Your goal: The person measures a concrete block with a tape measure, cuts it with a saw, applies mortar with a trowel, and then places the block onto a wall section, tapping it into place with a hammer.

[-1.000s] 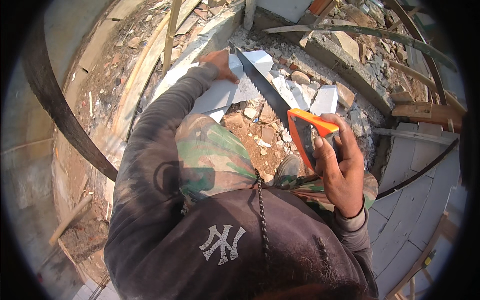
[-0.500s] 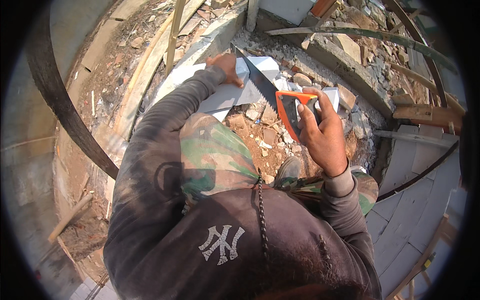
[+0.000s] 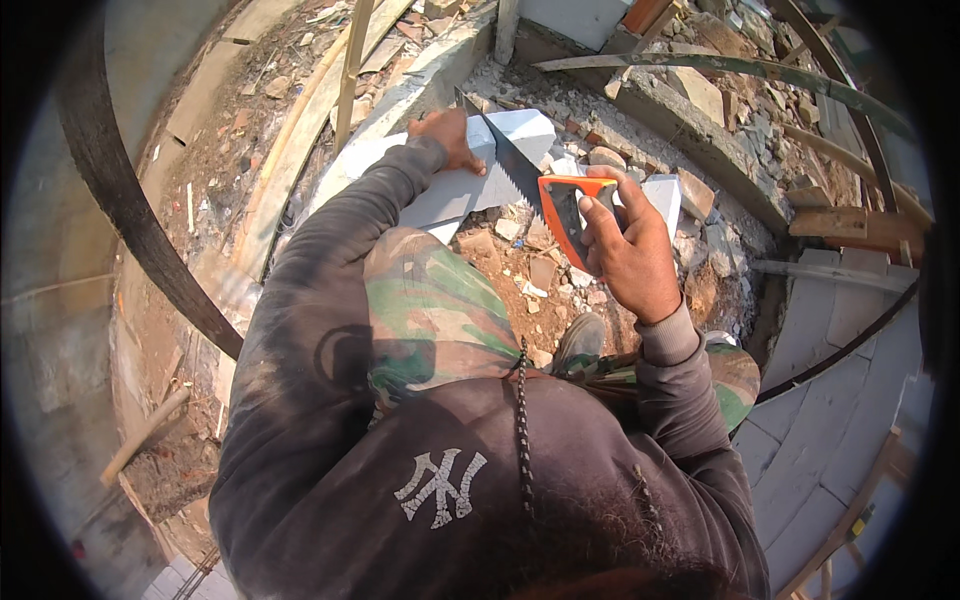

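Observation:
My right hand is closed round the orange-and-black handle of a handsaw. Its toothed dark blade slants up and to the left, lying across a white building block. The blade's tip shows just past the block's far edge. My left hand grips the block's top just left of the blade, thumb toward me and the other fingers over the far side, partly hidden. The block rests at a tilt near my camouflage-clad knee; how deep the blade sits in it I cannot tell.
Broken bricks and stones litter the ground around my shoe. A concrete beam runs across the far right. An upright wooden pole stands beyond my left hand. Curved dark timber crosses the left side; grey panels lie right.
My right hand has pushed the handsaw a little forward and to the left along the block. My left hand stays in place on the block.

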`<state>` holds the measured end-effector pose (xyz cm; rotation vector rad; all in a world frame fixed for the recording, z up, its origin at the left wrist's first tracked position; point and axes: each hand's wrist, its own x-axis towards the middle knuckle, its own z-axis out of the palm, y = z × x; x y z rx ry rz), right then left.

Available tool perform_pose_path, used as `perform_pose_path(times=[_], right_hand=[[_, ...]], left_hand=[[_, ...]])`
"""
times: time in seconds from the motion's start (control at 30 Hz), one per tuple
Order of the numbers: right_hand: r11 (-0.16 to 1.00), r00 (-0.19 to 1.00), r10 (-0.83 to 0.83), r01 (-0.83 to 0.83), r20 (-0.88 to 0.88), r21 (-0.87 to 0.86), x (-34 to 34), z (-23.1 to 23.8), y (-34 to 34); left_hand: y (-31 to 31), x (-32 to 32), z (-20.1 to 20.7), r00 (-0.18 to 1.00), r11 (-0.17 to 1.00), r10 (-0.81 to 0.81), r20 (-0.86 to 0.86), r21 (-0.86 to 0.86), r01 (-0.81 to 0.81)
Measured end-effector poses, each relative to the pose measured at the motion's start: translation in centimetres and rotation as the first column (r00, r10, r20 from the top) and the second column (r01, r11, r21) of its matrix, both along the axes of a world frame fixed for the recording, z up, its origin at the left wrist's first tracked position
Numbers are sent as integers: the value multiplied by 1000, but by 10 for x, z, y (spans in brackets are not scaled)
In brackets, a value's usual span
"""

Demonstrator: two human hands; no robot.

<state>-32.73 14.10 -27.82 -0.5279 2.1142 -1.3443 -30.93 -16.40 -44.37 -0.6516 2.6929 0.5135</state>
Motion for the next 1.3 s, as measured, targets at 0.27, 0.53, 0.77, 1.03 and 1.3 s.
perform_pose_path(times=[0.27, 0.53, 0.77, 1.03, 1.3], right_hand=[[995, 995, -95, 95, 18, 0, 55, 45, 77], [998, 972, 59, -55, -226, 23, 6, -22, 3], [990, 995, 10, 4, -99, 142, 46, 42, 73], [982, 972, 147, -121, -184, 146, 12, -25, 10], [978, 986, 62, -29, -157, 205, 42, 22, 64]], left_hand=[[-7, 5, 3, 997, 997, 71, 13, 33, -71], [3, 10, 3, 998, 997, 65, 11, 38, -65], [-13, 0, -6, 997, 997, 78, 17, 25, -78], [-8, 9, -4, 996, 997, 70, -49, 23, -69], [-12, 1, -4, 998, 998, 61, 8, 34, -61]])
